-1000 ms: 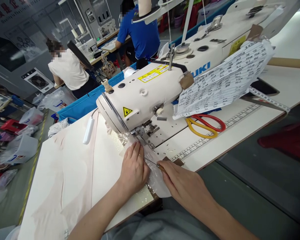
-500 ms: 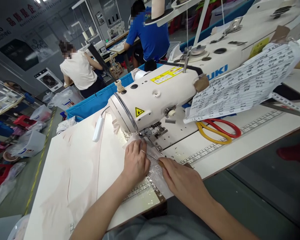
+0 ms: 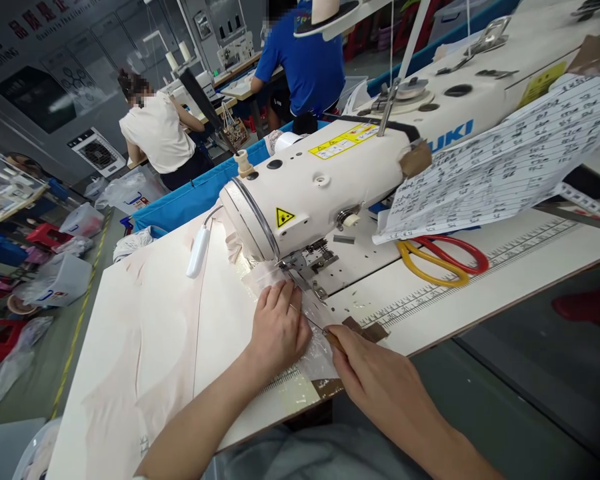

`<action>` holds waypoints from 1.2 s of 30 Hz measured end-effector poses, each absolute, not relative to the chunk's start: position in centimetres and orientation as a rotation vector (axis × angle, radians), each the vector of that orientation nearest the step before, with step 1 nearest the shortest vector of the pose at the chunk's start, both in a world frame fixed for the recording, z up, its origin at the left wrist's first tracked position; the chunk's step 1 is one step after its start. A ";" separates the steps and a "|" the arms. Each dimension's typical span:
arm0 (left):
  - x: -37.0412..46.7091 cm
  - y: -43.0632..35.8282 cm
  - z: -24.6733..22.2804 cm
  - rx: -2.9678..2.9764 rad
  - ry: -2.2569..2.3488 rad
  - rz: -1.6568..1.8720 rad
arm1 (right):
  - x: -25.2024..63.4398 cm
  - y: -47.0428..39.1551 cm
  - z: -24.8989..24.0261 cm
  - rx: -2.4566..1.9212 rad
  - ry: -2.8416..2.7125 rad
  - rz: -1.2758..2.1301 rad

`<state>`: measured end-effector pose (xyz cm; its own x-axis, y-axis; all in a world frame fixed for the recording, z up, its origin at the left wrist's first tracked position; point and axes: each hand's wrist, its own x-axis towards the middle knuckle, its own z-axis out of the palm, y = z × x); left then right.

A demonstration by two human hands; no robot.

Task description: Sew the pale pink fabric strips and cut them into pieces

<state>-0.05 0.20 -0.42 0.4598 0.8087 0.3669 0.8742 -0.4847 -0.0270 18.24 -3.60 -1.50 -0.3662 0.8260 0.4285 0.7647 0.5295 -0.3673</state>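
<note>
My left hand (image 3: 279, 327) presses on pale, thin fabric (image 3: 260, 277) just in front of the needle area of a white sewing machine (image 3: 305, 187); its fingers are together on the cloth. My right hand (image 3: 375, 367) is closed round the wooden handle of a thin metal awl (image 3: 334, 339), whose shaft points up and left toward the left hand's fingers. Clear, shiny plastic film (image 3: 317, 353) lies between both hands. More pale pink fabric (image 3: 165, 373) spreads over the left part of the white table (image 3: 110, 313).
Scissors with red and yellow handles (image 3: 437, 277) lie right of the machine. A handwritten sheet (image 3: 500, 167) hangs over the table. A white lamp (image 3: 198, 253) is left of the machine head. Two people sit beyond the blue cloth trough (image 3: 180, 207).
My right hand has shifted slightly right and down with the awl. My left hand has moved slightly right. The view has shifted a little.
</note>
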 end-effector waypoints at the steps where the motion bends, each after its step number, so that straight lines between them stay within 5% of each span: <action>1: 0.0 0.2 -0.5 -2.489 -1.476 -0.438 | 18.3 -3.6 -1.5 -1.281 -2.199 0.135; 36: 0.1 -0.4 -0.2 -2.519 -1.531 -0.280 | 22.1 -3.1 -1.7 -1.371 -2.087 0.396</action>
